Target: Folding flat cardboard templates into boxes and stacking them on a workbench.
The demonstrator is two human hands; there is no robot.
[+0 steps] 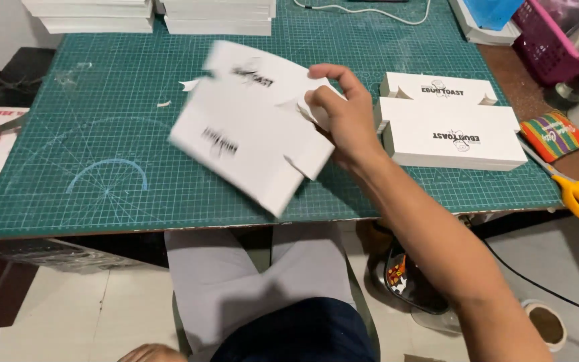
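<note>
Two folded white boxes (pixel 454 131) already lie stacked on the green cutting mat (pixel 102 134) at the right of the bench, so by the look of it some of the folding is done, while piles of flat white blanks (pixel 149 15) at the far edge remain. The right hand (pixel 343 110) pinches a flat, unfolded carton blank (pixel 256 124), white with black print and blurred, above the mat's middle. The left hand (pixel 152 352) barely shows at the bottom edge; I cannot tell its grip.

Right hand (pixel 344 115) grips flat white carton blank (pixel 249 127) above green cutting mat (pixel 102 167); finished boxes (pixel 450 131) near right edge.
</note>
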